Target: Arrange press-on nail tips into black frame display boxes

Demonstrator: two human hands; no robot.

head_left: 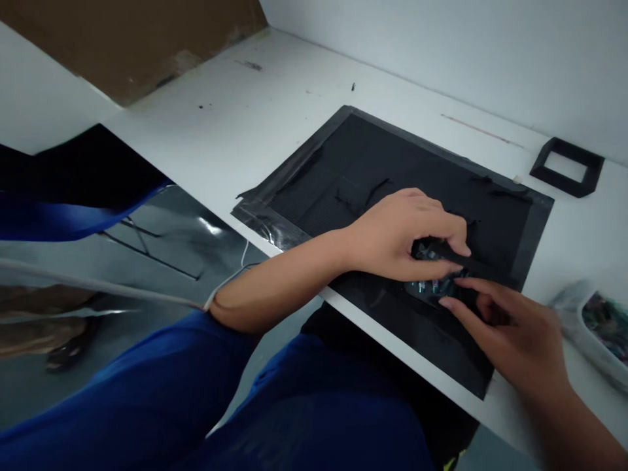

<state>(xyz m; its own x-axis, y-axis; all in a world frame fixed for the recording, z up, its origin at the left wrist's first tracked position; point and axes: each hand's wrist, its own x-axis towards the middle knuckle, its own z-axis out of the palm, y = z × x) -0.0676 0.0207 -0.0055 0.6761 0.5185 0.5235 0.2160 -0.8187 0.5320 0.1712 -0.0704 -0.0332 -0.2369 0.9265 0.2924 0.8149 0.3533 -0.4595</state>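
Observation:
A small dark piece with shiny, iridescent bits (432, 288) lies on a black mat (412, 160); its kind is hard to make out. My left hand (409, 235) curls over it from above, thumb along its near side and forefinger bent round its far side. At its right edge my right hand (517, 327) has thumb and forefinger drawn together on the piece, the other fingers folded in. Much of the piece is hidden under the fingers.
A black rectangular frame (569, 167) lies behind the mat at the right. An open plastic tub (579, 304) of glossy fragments stands beside my right hand. Brown board (147, 46) leans at the far left. A white cord (230, 281) hangs beside my left elbow.

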